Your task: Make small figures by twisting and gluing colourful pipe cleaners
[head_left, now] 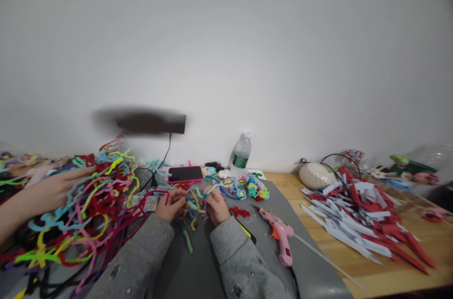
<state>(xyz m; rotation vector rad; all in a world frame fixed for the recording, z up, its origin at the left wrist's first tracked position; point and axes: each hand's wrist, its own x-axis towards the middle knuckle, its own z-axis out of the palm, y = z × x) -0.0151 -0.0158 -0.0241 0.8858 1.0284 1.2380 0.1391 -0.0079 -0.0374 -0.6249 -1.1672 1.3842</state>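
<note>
Over the grey mat (198, 266), my left hand (172, 205) and my right hand (216, 205) face each other, fingertips pinched. Between them is a small tangle of pale green, yellow and lilac pipe cleaners (194, 211), with both hands closed on its strands. A light green strand (213, 188) sticks up from the right fingers. Beneath the left hand, a green piece (187, 241) lies on the mat. Just right of the right hand sits a red twisted pipe cleaner piece (239, 212). How the strands join is too small to tell.
Another person's hand (71, 186) reaches into a large heap of coloured pipe cleaners (102, 195) at left. A phone (185, 174), water bottle (241, 153) and finished pipe cleaner pieces (257, 186) stand behind. A pink glue gun (279, 233) and red-white strips (368, 214) lie right.
</note>
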